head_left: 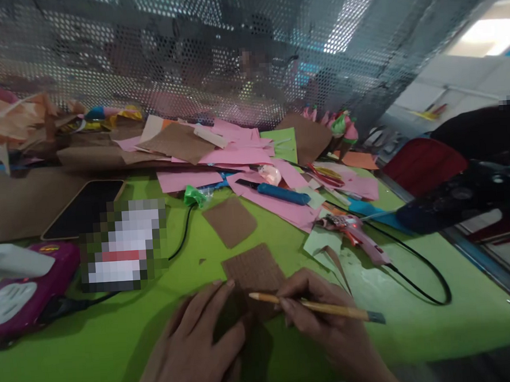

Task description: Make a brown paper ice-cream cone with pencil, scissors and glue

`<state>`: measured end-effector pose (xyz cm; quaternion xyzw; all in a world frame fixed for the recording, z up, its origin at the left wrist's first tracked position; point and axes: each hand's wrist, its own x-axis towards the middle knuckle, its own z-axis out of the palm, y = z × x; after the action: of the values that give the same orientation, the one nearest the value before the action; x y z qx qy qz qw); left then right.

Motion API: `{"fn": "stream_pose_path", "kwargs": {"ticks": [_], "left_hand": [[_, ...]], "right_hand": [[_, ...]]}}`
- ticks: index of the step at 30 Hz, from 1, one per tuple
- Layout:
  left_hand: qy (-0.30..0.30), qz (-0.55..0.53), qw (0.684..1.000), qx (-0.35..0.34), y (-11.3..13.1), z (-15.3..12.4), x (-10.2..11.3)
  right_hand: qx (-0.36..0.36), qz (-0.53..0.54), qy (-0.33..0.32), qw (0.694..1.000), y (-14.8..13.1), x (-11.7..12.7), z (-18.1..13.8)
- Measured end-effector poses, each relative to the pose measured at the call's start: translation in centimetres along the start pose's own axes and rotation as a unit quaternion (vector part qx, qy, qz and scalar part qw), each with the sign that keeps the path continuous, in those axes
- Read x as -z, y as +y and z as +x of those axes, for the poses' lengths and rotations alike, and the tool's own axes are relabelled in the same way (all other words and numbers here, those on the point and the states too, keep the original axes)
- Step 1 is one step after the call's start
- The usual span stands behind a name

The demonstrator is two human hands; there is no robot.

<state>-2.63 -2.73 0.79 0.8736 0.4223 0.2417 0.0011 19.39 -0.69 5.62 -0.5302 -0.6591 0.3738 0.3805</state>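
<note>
My right hand (320,311) is closed around a wooden pencil (331,307). The pencil's pale tip points left over a small brown square of textured paper (255,271); whether the tip touches it I cannot tell. My left hand (199,338) lies with its fingers stretched out, the fingertips at the left edge of that square, holding nothing. Just beyond is a second brown piece of paper (230,222) with rounded corners. Both pieces lie on the green tabletop (167,311).
A pink glue gun (364,239) with a looping black cord lies at right. A blue cutter (283,194), scissors (326,175) and pink paper scraps (235,152) are heaped at the back. Two phones, one a dark phone (87,207), and a purple power strip (32,291) are at left.
</note>
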Motion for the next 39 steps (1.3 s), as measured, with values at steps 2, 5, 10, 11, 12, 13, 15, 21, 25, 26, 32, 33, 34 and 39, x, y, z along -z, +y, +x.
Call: {"fn": "stream_pose_path", "kwargs": {"ticks": [2,5,10,11,12,13,15,21,25,26,32,33,34,39], "left_hand": [[0.006,-0.004,1.000,0.013,0.0,-0.2,-0.5],[-0.005,-0.007,1.000,0.013,0.1,-0.4,-0.7],[-0.016,-0.006,1.000,0.008,0.2,0.2,0.3],[-0.029,-0.005,1.000,0.006,0.2,0.3,0.7],[-0.041,-0.006,0.999,0.006,0.3,0.5,1.0],[-0.051,-0.007,0.999,0.008,0.2,0.6,1.3],[-0.057,-0.013,0.998,0.010,0.2,0.7,1.7],[-0.008,-0.008,1.000,0.007,0.1,0.1,0.3],[0.023,-0.006,1.000,0.007,0.1,-0.1,-0.5],[0.030,-0.005,1.000,0.008,0.0,-0.1,-0.5],[-0.023,0.044,0.997,-0.051,-0.6,0.1,0.5],[-0.030,0.053,0.996,-0.059,-0.7,0.0,0.6],[-0.029,0.059,0.996,-0.062,-0.8,0.0,0.6],[-0.033,0.061,0.996,-0.062,-0.9,-0.1,0.6]], "right_hand": [[0.005,-0.004,-0.019,1.000,-0.2,-0.2,0.1],[0.008,-0.016,-0.046,0.999,-0.2,-0.3,0.1],[0.012,-0.038,-0.059,0.997,-0.2,-0.4,0.3],[0.014,-0.044,-0.060,0.997,-0.2,-0.5,0.3],[0.016,-0.049,-0.060,0.997,-0.2,-0.5,0.3],[0.018,-0.053,-0.062,0.996,-0.2,-0.5,0.3],[0.025,-0.063,-0.065,0.996,-0.2,-0.6,0.3],[0.048,-0.109,-0.021,0.993,-0.4,-0.3,0.2],[0.037,-0.145,0.036,0.988,-0.2,0.8,0.1],[0.038,-0.152,0.050,0.986,-0.1,1.2,0.1],[0.042,-0.185,0.118,0.975,1.2,2.8,-0.2],[0.042,-0.186,0.128,0.973,1.4,2.9,-0.3],[0.044,-0.187,0.134,0.972,1.5,2.9,-0.3],[0.051,-0.164,0.145,0.974,1.6,2.8,-0.5]]}}
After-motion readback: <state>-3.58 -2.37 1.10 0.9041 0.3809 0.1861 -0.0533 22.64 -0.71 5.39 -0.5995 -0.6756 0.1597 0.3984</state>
